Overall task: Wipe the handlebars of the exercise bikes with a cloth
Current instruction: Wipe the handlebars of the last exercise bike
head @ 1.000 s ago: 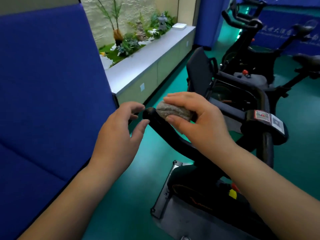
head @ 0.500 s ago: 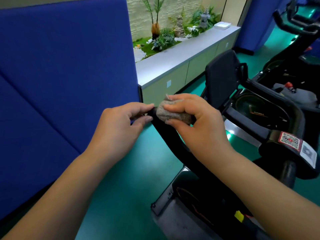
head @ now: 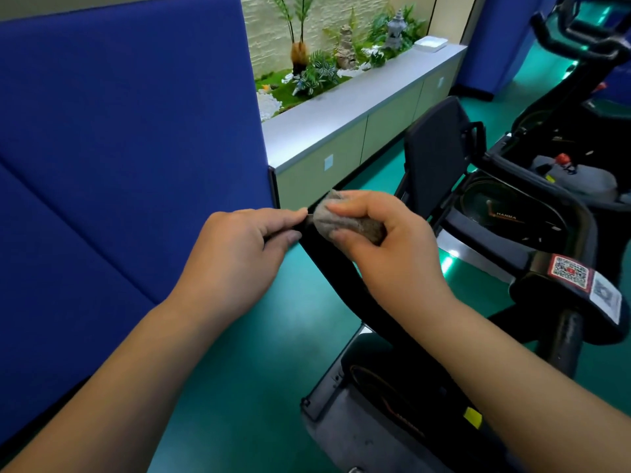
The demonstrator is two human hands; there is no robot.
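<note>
Even, bright room light — glare streaks on the green floor (head: 447, 264) at three o'clock; edges bow with wide-angle stretch, far corners soft.

The handlebar (head: 327, 268) of the near exercise bike (head: 444, 336) serves as landmark: the cloth (head: 345, 221) sits on its end, the partition panel (head: 119, 165) stands to its left. Behind it runs a cabinet (head: 358, 131) with a planter (head: 324, 63) behind that; a second exercise bike (head: 573, 97) stands to the far right.
</note>
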